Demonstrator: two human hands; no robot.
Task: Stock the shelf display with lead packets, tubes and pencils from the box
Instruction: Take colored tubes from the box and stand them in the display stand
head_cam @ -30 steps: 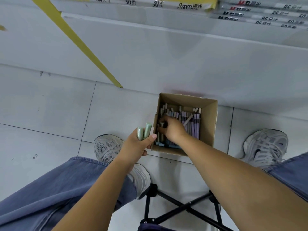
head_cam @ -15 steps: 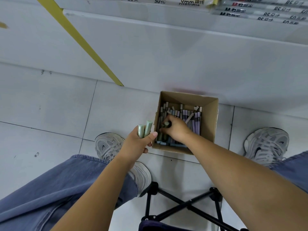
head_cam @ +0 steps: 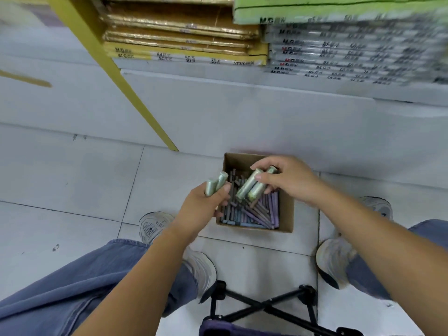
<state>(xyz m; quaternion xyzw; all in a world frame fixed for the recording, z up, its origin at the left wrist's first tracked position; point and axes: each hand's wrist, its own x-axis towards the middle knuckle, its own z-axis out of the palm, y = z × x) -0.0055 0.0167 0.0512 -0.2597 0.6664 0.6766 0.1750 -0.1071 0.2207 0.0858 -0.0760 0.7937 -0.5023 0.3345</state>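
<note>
Grips two green tubes [head_cam: 216,184] in left hand [head_cam: 206,204], at the left rim of floor box [head_cam: 286,214]; pinches another pair [head_cam: 249,187] in right hand [head_cam: 288,180] above stock [head_cam: 254,214] inside it.

Bare forearms, blue jeans [head_cam: 72,287], and grey-white sneakers [head_cam: 155,226].

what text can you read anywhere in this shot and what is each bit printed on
"M&G": edge of the yellow flat paper packs
"A4", "50", "30", "9mm": white label strip on those packs; the characters beside them are too small to read
"M&G": stacked grey wrapped packs; the rest is motion-blurred
"M&G": green pack, faint and blurred
pale green tubes, brown cardboard box: no readable text
</note>
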